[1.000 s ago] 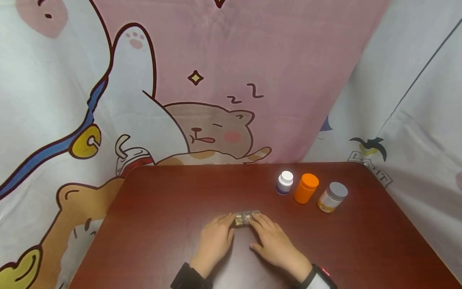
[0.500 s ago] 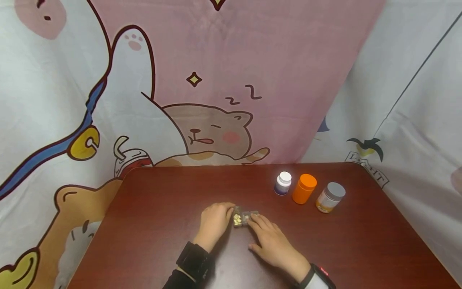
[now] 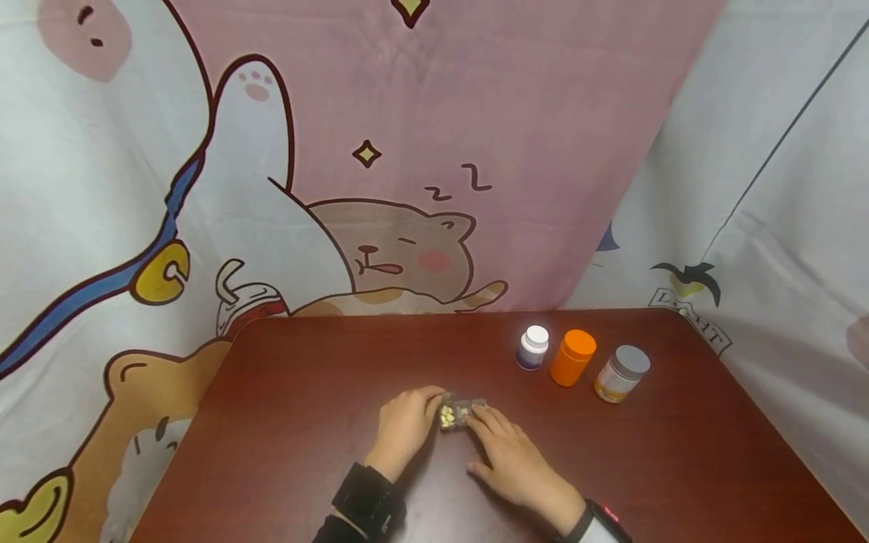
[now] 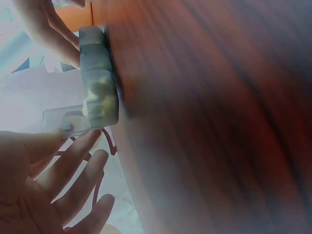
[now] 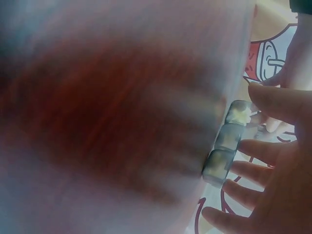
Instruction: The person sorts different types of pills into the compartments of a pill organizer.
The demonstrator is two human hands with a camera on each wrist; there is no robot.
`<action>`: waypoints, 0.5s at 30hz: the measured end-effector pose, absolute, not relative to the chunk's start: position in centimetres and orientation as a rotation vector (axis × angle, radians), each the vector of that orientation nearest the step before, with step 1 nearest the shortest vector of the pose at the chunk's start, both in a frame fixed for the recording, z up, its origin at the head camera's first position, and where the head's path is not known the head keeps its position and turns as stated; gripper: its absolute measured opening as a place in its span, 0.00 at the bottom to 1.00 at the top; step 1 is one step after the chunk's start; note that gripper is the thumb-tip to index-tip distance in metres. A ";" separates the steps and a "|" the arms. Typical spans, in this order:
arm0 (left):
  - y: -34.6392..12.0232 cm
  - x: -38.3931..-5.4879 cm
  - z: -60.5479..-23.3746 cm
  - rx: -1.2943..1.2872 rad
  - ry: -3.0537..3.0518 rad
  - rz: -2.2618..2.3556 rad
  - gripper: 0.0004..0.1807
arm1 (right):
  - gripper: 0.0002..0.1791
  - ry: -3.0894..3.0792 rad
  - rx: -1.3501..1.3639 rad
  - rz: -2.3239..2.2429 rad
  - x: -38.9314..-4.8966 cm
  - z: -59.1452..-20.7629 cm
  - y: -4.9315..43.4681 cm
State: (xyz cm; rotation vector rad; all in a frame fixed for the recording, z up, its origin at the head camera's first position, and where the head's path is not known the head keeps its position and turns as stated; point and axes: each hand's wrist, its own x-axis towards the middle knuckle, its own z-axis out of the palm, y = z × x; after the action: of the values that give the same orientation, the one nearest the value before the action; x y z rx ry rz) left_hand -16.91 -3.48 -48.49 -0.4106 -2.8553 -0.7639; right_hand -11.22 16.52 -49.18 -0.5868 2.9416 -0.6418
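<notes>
A small clear pill box (image 3: 463, 411) with a row of compartments lies on the table in front of both hands. Its left compartment is uncovered and holds several pale yellow pills (image 3: 446, 416); that lid (image 4: 52, 120) stands raised. My left hand (image 3: 402, 424) pinches the raised lid between thumb and index finger, the other fingers spread loosely. On the box's right end rest the extended fingertips of my right hand (image 3: 511, 456), its thumb apart from the box. In the right wrist view the other compartments (image 5: 219, 163) look covered, their contents blurred.
A white bottle (image 3: 532, 348) with a dark blue base, an orange bottle (image 3: 572, 358) and a grey-lidded jar (image 3: 621, 374) stand at the back right of the brown table (image 3: 326, 377). A cartoon-printed cloth (image 3: 543, 151) hangs behind the table.
The left compartment's lid has swung up and bared the pills. My left hand has shifted from over the box's left end to the raised lid. The right hand has hardly moved.
</notes>
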 end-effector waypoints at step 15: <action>-2.7 -16.9 -47.5 -0.423 -2.792 -0.763 0.10 | 0.34 2.989 -0.641 -0.775 -13.2 -48.8 17.0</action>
State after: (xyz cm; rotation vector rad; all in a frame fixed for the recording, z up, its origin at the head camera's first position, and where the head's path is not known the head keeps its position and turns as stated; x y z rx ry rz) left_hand -16.86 -2.65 -47.49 -0.4226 -2.7923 -0.7634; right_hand -13.19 16.96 -48.84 -0.6406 2.9890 -0.7753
